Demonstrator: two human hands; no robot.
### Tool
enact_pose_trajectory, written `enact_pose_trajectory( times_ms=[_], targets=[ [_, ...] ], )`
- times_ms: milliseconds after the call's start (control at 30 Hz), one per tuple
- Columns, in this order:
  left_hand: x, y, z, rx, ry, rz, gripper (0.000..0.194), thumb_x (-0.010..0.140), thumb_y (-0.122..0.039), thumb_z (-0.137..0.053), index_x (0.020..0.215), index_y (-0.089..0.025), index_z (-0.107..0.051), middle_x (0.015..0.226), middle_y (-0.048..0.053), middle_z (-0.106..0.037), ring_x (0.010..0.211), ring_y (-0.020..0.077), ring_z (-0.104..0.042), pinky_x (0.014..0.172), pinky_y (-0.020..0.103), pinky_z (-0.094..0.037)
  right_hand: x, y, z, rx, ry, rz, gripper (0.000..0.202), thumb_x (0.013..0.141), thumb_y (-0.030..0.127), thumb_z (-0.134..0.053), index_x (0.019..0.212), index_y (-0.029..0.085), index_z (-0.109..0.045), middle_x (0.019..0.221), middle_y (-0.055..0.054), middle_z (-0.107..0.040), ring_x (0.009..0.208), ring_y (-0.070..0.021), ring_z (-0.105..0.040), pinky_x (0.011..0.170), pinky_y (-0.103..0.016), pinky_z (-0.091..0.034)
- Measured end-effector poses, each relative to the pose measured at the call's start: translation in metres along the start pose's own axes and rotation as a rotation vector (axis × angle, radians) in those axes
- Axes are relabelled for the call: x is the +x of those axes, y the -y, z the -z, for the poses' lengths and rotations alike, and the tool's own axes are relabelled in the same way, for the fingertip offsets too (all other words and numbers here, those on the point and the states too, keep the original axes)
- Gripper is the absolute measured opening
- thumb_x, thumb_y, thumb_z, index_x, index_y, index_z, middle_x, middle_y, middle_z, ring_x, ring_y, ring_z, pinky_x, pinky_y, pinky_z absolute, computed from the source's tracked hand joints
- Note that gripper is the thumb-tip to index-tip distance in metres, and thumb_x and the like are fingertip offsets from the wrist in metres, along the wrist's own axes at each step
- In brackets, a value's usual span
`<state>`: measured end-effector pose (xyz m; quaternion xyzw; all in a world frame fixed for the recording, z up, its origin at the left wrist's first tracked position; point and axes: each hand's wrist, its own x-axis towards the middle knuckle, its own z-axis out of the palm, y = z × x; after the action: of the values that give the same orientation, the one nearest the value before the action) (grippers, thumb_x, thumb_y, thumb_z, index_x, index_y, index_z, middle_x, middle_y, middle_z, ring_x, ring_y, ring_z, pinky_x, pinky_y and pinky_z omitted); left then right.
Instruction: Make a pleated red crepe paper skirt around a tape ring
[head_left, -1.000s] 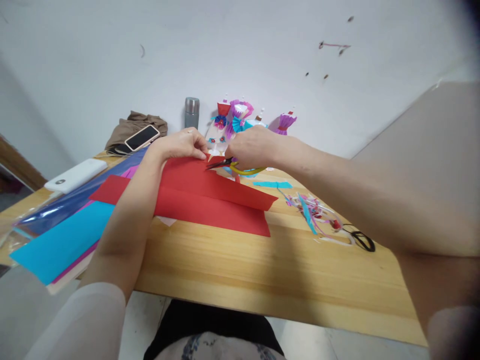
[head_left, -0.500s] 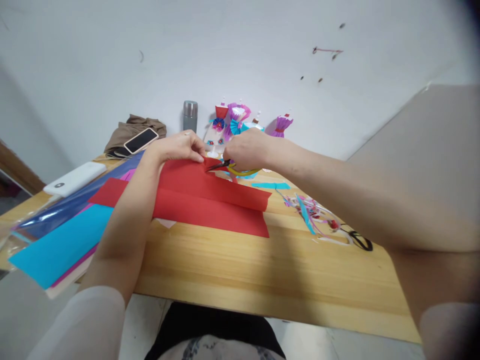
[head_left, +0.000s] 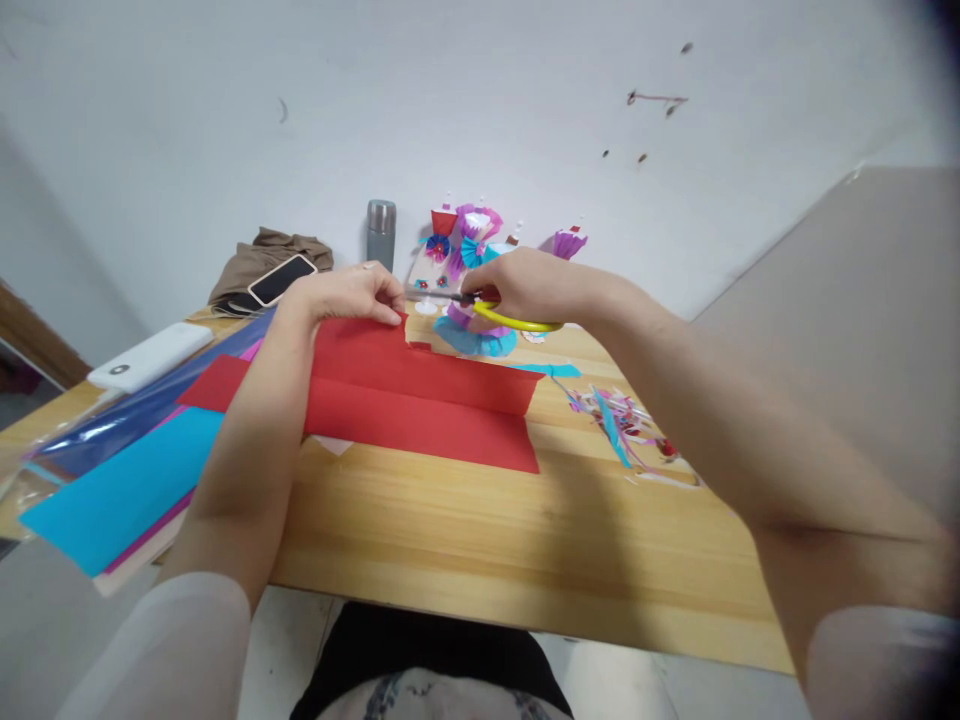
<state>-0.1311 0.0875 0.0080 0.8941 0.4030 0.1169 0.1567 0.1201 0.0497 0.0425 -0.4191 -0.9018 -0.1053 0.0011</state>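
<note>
A large creased sheet of red paper [head_left: 420, 420] lies on the wooden table, with a notch in its far edge. My left hand [head_left: 360, 295] pinches that far edge just left of the notch. In my right hand [head_left: 517, 285] are scissors with a yellow handle [head_left: 517, 320], their blades pointing left above and beyond the paper, apart from it. Something red shows between the fingers of my right hand, mostly hidden. Under the scissors sits a round blue and purple paper piece [head_left: 476, 338].
Small paper dress figures [head_left: 442, 225] and a grey flask [head_left: 381, 235] stand by the wall. Left are a phone [head_left: 283, 280], brown cloth [head_left: 262, 255], a white device [head_left: 150, 357] and blue paper [head_left: 127, 490]. Scraps [head_left: 619, 420] lie right, partly behind my forearm.
My right hand has moved slightly right and up, and the scissors have come away from the red paper. A notch now shows in its far edge. My left hand has barely moved.
</note>
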Motion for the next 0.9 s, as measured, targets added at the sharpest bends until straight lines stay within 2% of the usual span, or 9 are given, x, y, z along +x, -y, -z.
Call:
enact_pose_trajectory(
  times_ms=[67, 100, 167, 267, 367, 467, 633, 767, 900],
  targets=[
    [0.0, -0.002, 0.0, -0.025, 0.025, -0.009, 0.022, 0.075, -0.038, -0.065, 0.076, -0.017, -0.072, 0.07, 0.0, -0.068, 0.067, 0.015, -0.056, 0.065, 0.025, -0.039, 0.001, -0.006, -0.016, 0.264, -0.112, 0.008, 0.025, 0.087, 0.018, -0.06, 0.11, 0.009, -0.066, 0.101, -0.009, -0.073, 0.09, -0.018, -0.064, 0.076, -0.027, -0.043],
    [-0.001, -0.003, 0.0, -0.044, 0.046, -0.022, 0.022, 0.074, -0.038, -0.066, 0.075, -0.017, -0.072, 0.068, 0.0, -0.068, 0.065, 0.0145, -0.056, 0.064, 0.024, -0.04, 0.003, -0.006, -0.025, 0.406, -0.12, 0.058, 0.027, 0.085, 0.015, -0.059, 0.112, 0.009, -0.062, 0.108, -0.009, -0.072, 0.093, -0.0165, -0.064, 0.077, -0.025, -0.045],
    [-0.001, -0.005, 0.0, -0.079, 0.099, -0.059, 0.021, 0.075, -0.038, -0.066, 0.073, -0.017, -0.071, 0.066, -0.001, -0.067, 0.062, 0.0134, -0.055, 0.062, 0.023, -0.04, 0.01, -0.001, -0.043, 0.628, -0.094, 0.136, 0.031, 0.079, 0.009, -0.059, 0.11, 0.011, -0.057, 0.112, -0.008, -0.07, 0.092, -0.0145, -0.062, 0.077, -0.023, -0.047],
    [-0.003, -0.007, -0.001, -0.129, 0.156, -0.106, 0.022, 0.075, -0.04, -0.069, 0.076, -0.018, -0.073, 0.07, 0.001, -0.071, 0.065, 0.0139, -0.06, 0.063, 0.022, -0.042, 0.023, 0.013, -0.061, 0.859, -0.005, 0.178, 0.034, 0.073, 0.006, -0.058, 0.105, 0.015, -0.054, 0.115, -0.007, -0.067, 0.089, -0.0123, -0.059, 0.078, -0.022, -0.049],
    [-0.004, -0.005, 0.0, -0.16, 0.219, -0.11, 0.027, 0.076, -0.045, -0.07, 0.078, -0.019, -0.075, 0.08, 0.004, -0.076, 0.076, 0.0175, -0.067, 0.068, 0.023, -0.046, 0.032, 0.024, -0.072, 1.126, 0.108, 0.268, 0.033, 0.071, 0.008, -0.061, 0.1, 0.018, -0.051, 0.1, -0.002, -0.067, 0.082, -0.0113, -0.058, 0.073, -0.022, -0.049],
    [-0.004, -0.002, 0.0, -0.179, 0.26, -0.098, 0.028, 0.076, -0.047, -0.071, 0.081, -0.02, -0.077, 0.085, 0.004, -0.078, 0.079, 0.0185, -0.069, 0.07, 0.024, -0.047, 0.038, 0.024, -0.084, 1.327, 0.174, 0.331, 0.033, 0.069, 0.014, -0.066, 0.097, 0.02, -0.049, 0.086, 0.002, -0.066, 0.071, -0.0105, -0.057, 0.063, -0.022, -0.047],
    [0.0, -0.003, -0.001, -0.188, 0.222, -0.064, 0.023, 0.073, -0.041, -0.072, 0.077, -0.019, -0.076, 0.079, 0.003, -0.076, 0.073, 0.0169, -0.065, 0.069, 0.024, -0.046, 0.043, 0.017, -0.105, 1.435, 0.141, 0.221, 0.046, 0.063, 0.019, -0.075, 0.1, 0.021, -0.047, 0.08, 0.003, -0.067, 0.058, -0.0107, -0.059, 0.056, -0.023, -0.048],
    [0.001, -0.002, -0.002, -0.174, 0.208, -0.058, 0.021, 0.072, -0.04, -0.072, 0.074, -0.019, -0.075, 0.073, 0.002, -0.074, 0.069, 0.0162, -0.062, 0.068, 0.024, -0.044, 0.045, 0.019, -0.115, 1.44, 0.063, 0.204, 0.05, 0.062, 0.017, -0.076, 0.104, 0.021, -0.05, 0.085, 0.003, -0.067, 0.062, -0.01, -0.06, 0.058, -0.022, -0.05],
    [0.003, 0.003, -0.003, -0.15, 0.163, -0.053, 0.022, 0.073, -0.04, -0.071, 0.074, -0.018, -0.075, 0.072, 0.002, -0.073, 0.068, 0.016, -0.062, 0.068, 0.025, -0.043, 0.047, 0.025, -0.12, 1.41, 0.013, 0.19, 0.062, 0.062, 0.018, -0.077, 0.118, 0.019, -0.051, 0.081, 0.003, -0.065, 0.067, -0.0119, -0.061, 0.059, -0.022, -0.051]
  ],
)
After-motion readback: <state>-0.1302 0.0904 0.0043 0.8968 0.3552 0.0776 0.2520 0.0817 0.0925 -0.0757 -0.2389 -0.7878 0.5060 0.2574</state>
